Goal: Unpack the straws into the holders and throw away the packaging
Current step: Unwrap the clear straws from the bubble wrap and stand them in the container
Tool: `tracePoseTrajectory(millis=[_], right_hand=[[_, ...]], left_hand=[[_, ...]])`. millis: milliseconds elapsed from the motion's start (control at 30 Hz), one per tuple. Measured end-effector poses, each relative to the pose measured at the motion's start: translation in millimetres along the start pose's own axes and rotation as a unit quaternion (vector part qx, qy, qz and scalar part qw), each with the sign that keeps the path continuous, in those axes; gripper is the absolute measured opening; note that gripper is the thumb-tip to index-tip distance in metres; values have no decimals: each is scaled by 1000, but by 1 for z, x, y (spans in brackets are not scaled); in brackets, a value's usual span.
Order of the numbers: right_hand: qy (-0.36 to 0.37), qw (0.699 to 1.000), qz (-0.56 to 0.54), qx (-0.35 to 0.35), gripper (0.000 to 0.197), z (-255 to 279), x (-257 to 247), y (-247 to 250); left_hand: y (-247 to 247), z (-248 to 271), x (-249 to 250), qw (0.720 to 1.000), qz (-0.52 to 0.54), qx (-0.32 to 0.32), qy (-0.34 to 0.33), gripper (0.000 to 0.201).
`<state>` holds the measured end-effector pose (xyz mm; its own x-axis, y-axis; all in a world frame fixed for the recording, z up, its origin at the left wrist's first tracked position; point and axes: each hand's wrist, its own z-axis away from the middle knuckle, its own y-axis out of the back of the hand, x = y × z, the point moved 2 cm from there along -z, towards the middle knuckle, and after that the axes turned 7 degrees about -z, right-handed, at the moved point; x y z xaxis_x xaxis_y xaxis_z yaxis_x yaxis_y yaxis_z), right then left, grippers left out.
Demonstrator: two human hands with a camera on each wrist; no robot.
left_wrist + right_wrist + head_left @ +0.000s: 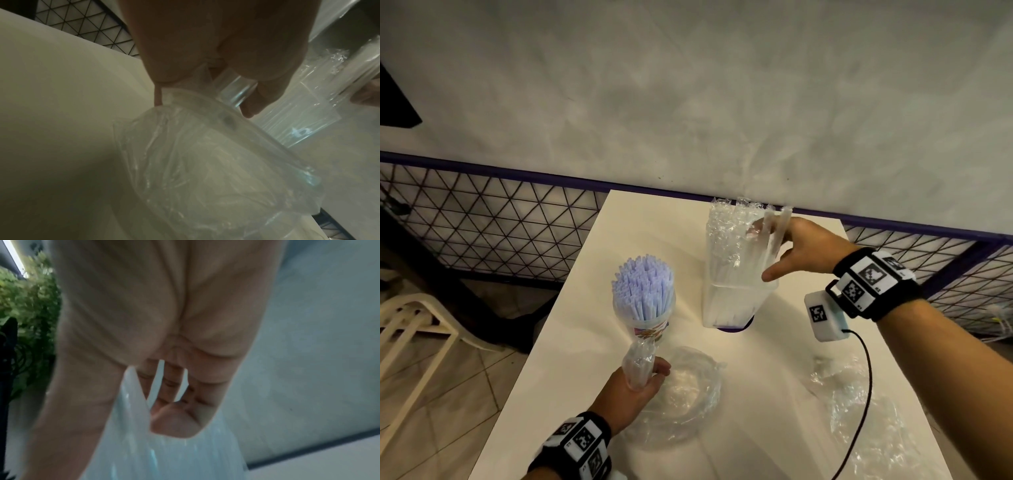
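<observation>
The white table (592, 308) bore a square clear holder (732, 301) of wrapped straws (726, 240), whose tops the right hand (801, 250) pinched. Nearer, beside the cup of lilac straws (643, 291), the left hand (637, 383) clutched an empty plastic sleeve (638, 359).

Pale lilac-blue paper straws (643, 291) in clear round plastic cup (645, 323) with multicoloured printed band. Clear-wrapped white straws (736, 240) in clear rectangular plastic holder (732, 305) on dark purple base. Crinkled clear plastic packaging (681, 390), colourless, glossy. Plain cream table top (592, 342). Black wire fence (493, 219), diamond lattice, purple rail. Mottled grey wall (688, 85). Black wristbands (873, 284) with black-and-white square code markers.
</observation>
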<state>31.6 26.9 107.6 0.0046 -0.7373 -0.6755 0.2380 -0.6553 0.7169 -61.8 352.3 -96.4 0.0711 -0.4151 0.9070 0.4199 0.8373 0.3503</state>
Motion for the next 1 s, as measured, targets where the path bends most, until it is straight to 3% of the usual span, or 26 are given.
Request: tracePoseTrajectory(millis=[100,167,267,367,433,500,600,767,1000], right_hand=[[29,998,-28,40,90,10,-17,18],[79,990,-53,100,92,13,-33,23],[157,972,38,172,76,6,-52,12],[209,948,184,155,56,-7,-57,-15],[225,939,215,145,37,-12,-49,-30],[216,939,199,181,32,-12,-33,-33],[188,930,199,244,41,-7,-10,-36],[86,947,264,163,72,13,27,-88],[89,943,242,210,86,14,7,-76]], left_hand=[[0,-1,-1,1000,-3,-1,1,16],[0,-1,-1,1000,2,2,1,21],[0,-2,-1,1000,4,1,-3,27],[0,-2,-1,1000,0,-1,-4,28],[0,-2,-1,1000,1,2,-3,28],[0,-1,-1,1000,5,3,-3,28],[0,1,-1,1000,9,4,-2,29],[0,0,-2,1000,3,-3,-1,16],[-2,0,-4,1000,-4,-4,0,15]])
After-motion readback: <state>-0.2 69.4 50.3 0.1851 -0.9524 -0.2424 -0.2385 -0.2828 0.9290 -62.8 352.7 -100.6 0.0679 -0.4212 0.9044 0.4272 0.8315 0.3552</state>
